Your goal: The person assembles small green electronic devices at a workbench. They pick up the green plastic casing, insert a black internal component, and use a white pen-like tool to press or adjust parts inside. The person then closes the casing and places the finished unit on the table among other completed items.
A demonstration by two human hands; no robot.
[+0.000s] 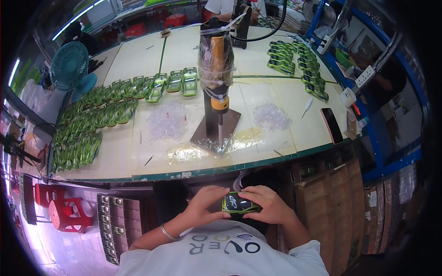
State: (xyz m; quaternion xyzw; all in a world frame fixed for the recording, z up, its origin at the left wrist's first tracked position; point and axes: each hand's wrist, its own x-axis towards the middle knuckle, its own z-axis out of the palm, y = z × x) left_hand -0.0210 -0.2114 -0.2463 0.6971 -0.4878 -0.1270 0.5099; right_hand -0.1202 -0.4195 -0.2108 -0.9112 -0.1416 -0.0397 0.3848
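Note:
Close to my body, below the front edge of the table, a small black part with a bright green rim is held between my two hands. My left hand grips its left side, thumb below and fingers above. From the other side my right hand closes on it, its fingers over the top edge. Beyond them on the table stands an upright tool with an orange grip and collar, wrapped in clear plastic, its thin metal tip pointing down over a dark base plate.
Piles of small clear pieces flank the stand. Rows of green frames fill the table's left; more black-and-green parts lie far right. A phone, white-handled tool and teal fan are around. A person works opposite.

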